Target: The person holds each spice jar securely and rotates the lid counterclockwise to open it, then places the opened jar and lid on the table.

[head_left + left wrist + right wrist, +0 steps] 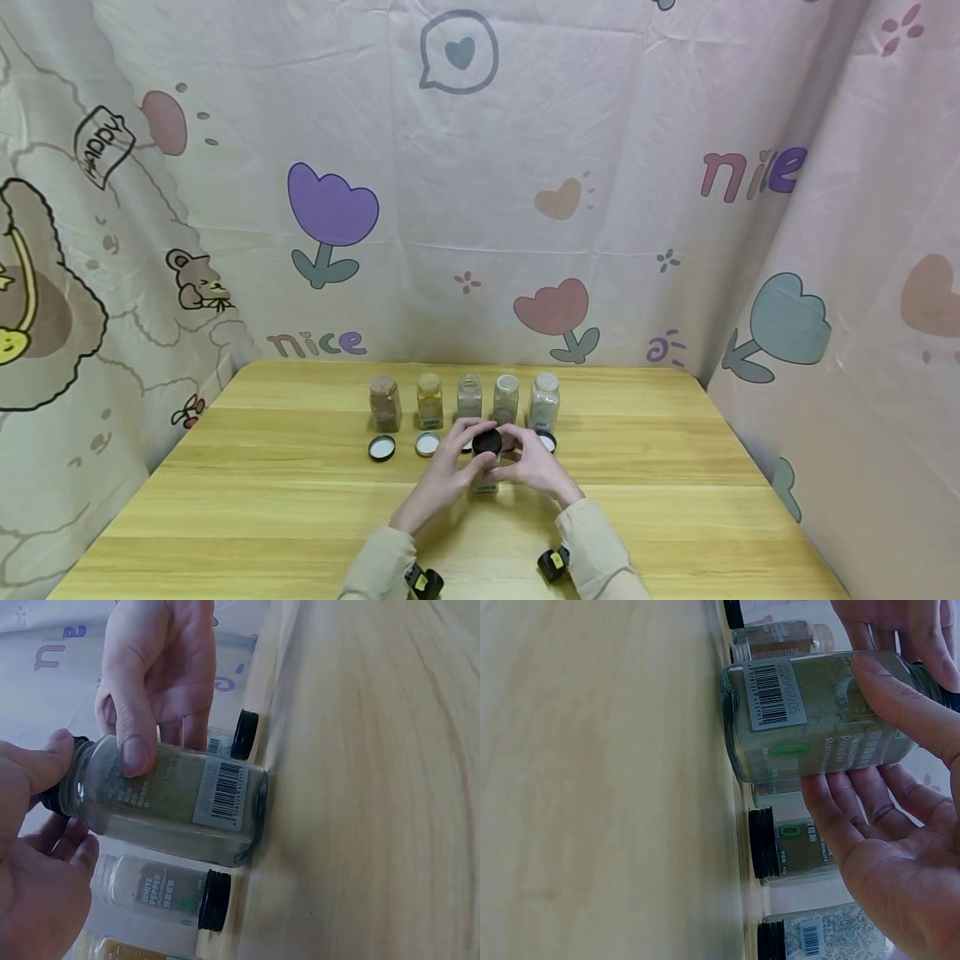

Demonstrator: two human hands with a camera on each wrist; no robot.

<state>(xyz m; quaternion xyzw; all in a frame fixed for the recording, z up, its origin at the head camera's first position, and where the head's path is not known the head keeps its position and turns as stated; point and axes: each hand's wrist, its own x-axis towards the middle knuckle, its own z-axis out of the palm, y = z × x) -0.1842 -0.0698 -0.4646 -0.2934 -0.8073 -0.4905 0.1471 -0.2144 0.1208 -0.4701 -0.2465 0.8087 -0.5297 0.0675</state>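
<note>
A square glass spice jar point(486, 482) with a black lid point(487, 442) stands upright between the two hands, near the middle of the table. My left hand point(452, 460) grips the lid, thumb on one side and fingers on the other, as the left wrist view shows. My right hand point(536, 461) holds the jar's glass body, its thumb across the front and its fingers behind. Greyish-green powder fills much of the jar, and a white barcode label point(774, 694) is stuck low on its side. Whether its base touches the table I cannot tell.
Behind the hands stand lidless spice jars in a row: brown point(386, 404), yellow point(430, 402), and several paler ones point(545, 403). Black-rimmed lids point(382, 448) with white insides lie before them, some partly hidden by the hands. A patterned curtain point(450, 208) hangs behind the wooden table point(300, 500).
</note>
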